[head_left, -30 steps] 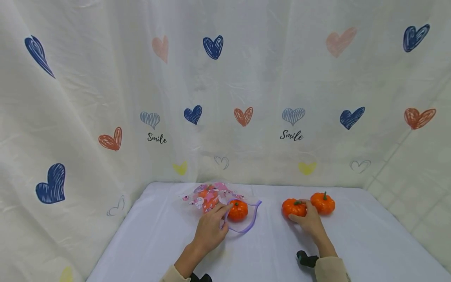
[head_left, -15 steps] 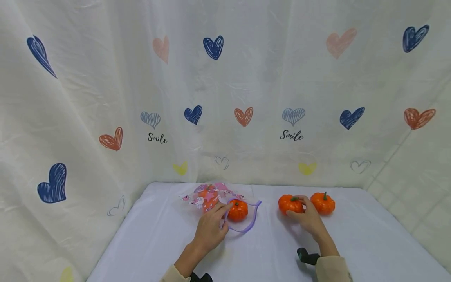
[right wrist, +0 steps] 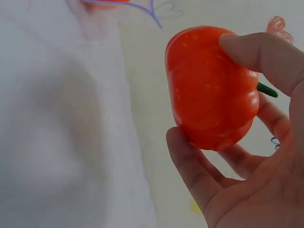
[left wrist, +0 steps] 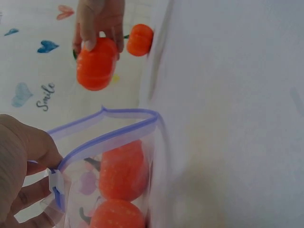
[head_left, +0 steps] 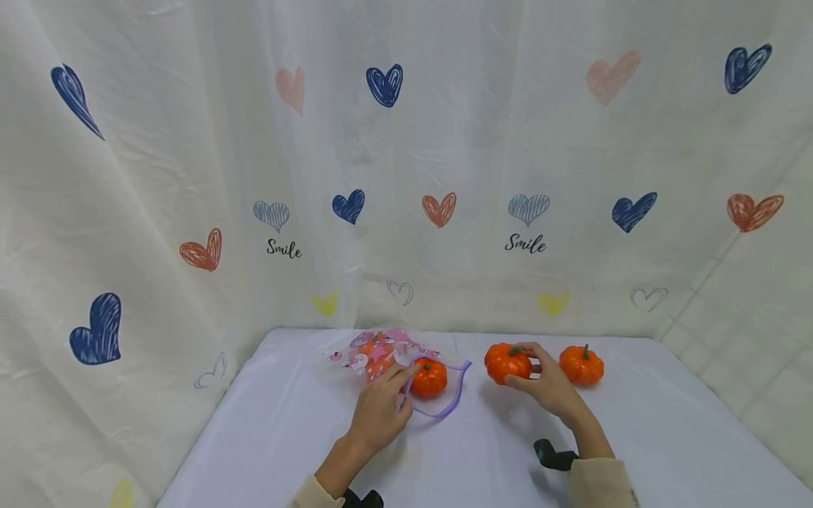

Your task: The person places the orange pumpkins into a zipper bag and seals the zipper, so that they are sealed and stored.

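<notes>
My right hand [head_left: 551, 384] grips a small orange pumpkin [head_left: 507, 363] with a green stem, thumb on one side and fingers on the other; the right wrist view shows this pumpkin [right wrist: 209, 90] raised off the table. My left hand [head_left: 381, 409] pinches the rim of a clear zip bag [head_left: 454, 406] with a purple edge and a printed pattern. The bag's mouth gapes toward the right. Inside it are pumpkins, one [head_left: 429, 379] near the mouth and another [left wrist: 118, 216] deeper in, seen through the plastic in the left wrist view.
Another orange pumpkin [head_left: 581, 365] stands on the white table [head_left: 667, 423], to the right of my right hand. Behind the table hangs a pale curtain [head_left: 470, 141] printed with hearts. A black wrist camera mount [head_left: 554, 457] juts from my right wrist.
The pumpkin in my right hand has risen off the table and moved left, away from the other loose pumpkin and closer to the bag. My left hand and the bag have stayed put.
</notes>
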`<state>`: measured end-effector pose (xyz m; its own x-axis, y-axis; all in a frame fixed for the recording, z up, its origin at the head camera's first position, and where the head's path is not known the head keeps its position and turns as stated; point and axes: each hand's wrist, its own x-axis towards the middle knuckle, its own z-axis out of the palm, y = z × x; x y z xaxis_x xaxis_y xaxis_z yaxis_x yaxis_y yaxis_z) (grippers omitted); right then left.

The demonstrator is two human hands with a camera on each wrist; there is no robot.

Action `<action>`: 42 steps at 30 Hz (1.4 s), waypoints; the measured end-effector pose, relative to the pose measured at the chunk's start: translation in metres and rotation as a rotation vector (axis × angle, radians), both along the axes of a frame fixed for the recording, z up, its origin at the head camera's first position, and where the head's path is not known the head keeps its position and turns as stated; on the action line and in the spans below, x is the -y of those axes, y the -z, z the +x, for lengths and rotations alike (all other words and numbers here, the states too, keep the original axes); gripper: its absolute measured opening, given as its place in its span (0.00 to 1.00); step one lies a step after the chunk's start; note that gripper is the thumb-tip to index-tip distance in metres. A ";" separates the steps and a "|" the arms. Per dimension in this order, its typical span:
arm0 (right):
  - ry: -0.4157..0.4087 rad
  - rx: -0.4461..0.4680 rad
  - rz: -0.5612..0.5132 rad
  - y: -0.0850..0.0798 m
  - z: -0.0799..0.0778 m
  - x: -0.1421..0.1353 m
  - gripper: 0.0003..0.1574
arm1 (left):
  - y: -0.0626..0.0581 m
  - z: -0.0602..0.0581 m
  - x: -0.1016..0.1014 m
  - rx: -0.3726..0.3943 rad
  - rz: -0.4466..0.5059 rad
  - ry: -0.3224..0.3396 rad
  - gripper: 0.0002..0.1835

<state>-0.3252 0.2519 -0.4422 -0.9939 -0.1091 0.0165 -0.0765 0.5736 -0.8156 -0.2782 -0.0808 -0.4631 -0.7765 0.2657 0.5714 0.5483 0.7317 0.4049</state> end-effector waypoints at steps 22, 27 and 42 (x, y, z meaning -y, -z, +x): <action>-0.404 0.061 -0.046 -0.008 0.010 0.050 0.35 | -0.001 0.002 0.001 0.012 0.028 0.005 0.27; -0.433 0.066 -0.027 -0.002 0.011 0.060 0.34 | 0.000 0.001 0.000 0.001 0.025 0.004 0.29; -0.406 0.072 -0.018 0.017 0.011 0.083 0.34 | 0.000 0.002 -0.001 0.018 -0.005 -0.003 0.28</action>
